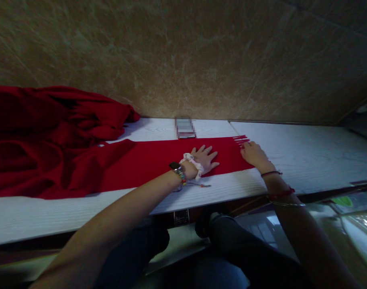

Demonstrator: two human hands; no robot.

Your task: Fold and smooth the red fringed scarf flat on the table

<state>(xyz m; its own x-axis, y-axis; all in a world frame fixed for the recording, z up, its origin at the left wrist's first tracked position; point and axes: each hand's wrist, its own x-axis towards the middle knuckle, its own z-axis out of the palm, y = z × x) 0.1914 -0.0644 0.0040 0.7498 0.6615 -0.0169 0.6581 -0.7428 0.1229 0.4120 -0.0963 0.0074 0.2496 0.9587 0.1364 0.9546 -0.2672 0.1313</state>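
A long red scarf lies lengthwise on a white wood-grain surface, flat toward the right and rumpled toward the left. My left hand rests palm down on its flat part, fingers spread. At the scarf's right end my right hand has its fingers curled over the edge, closed on the fringe. Several fringe strands show beyond the far side of that hand. The fingertips of the right hand are partly hidden under it.
The white surface runs along a brown marbled wall. A small pixelated rectangular item lies between scarf and wall. Bunched red cloth fills the far left. My legs are below the front edge.
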